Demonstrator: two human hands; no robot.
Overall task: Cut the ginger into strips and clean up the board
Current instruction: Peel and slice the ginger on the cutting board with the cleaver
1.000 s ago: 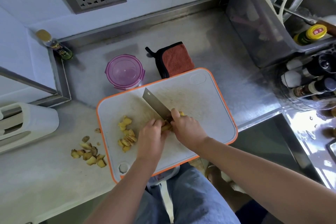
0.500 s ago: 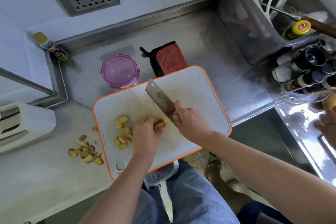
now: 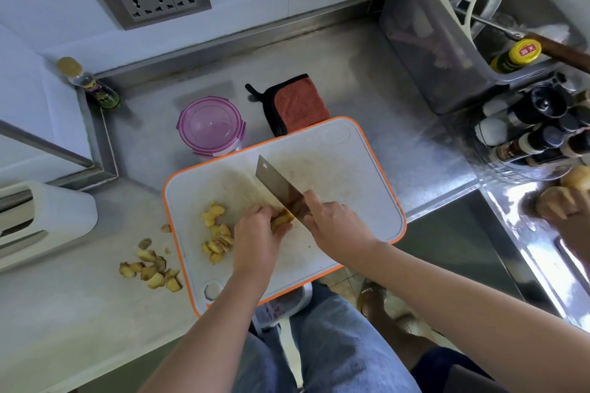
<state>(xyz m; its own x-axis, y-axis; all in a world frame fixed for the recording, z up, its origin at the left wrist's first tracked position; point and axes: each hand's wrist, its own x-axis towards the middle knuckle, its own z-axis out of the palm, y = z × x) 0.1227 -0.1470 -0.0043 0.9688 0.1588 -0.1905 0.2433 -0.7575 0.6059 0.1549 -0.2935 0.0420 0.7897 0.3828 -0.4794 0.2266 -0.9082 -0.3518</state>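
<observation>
Holds 1 ginger piece down on the cutting board with the left hand, fingers curled over it and pinching it. Grips the cleaver with the right hand, fingers wrapped round the handle and index finger laid along the side of the blade; hides the handle fully under the palm. Tilts the blade, with the edge just beside the left fingertips; cannot tell whether touching the ginger or only very near.

Seems to stand in the middle of the cutting step. Shows 1 loose heap of cut ginger on the board, just left of the left hand: looks more like slices and small chunks than thin strips, though too small to tell for sure. Leaves, by this judgement, a good part of the strip work to do.

Shows a 2nd heap of ginger scraps on the counter, near the left edge of the board but off it. Has not begun the cleaning. Needs later to clear the board and to wipe the yellowish smears across its middle. Has an orange cloth just behind the far edge of the board, and a pink-lidded container beside it, lid on.
</observation>
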